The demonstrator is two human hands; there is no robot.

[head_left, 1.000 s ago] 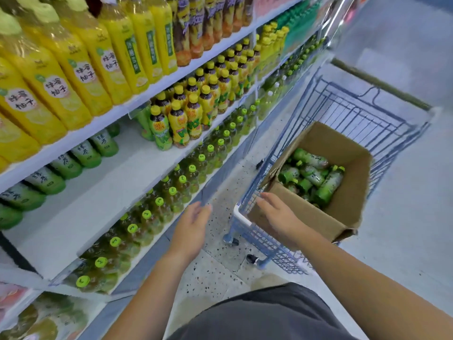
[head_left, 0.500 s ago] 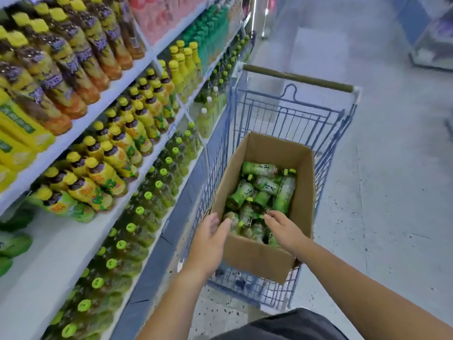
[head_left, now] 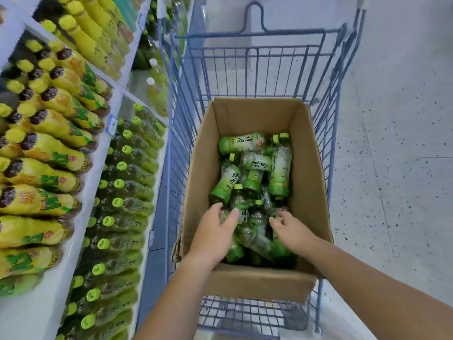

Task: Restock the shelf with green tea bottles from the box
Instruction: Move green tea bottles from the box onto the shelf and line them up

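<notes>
In the head view, the green tea bottles [head_left: 255, 168] are piled in a heap in the box [head_left: 307, 192], inside the cart [head_left: 245, 69]. One near bottle [head_left: 234, 250] is wrapped by the left hand [head_left: 213, 234]; whether the right hand [head_left: 293, 233] holds anything cannot be told. Pulled up fast, the near bottle could be snagged by others and dropped.

Bright, even light fell from overhead, leaving the speckled floor [head_left: 404, 143] pale and almost washed out. Soft shadow pooled only inside the cardboard box [head_left: 306, 168], beneath the green tea bottles [head_left: 255, 160], which were the sharpest part. The yellow bottles [head_left: 49, 143] on the left were smeared by blur, and the wide lens bowed the cart [head_left: 294, 33] bars and shelf [head_left: 95, 168] edges outward.
</notes>
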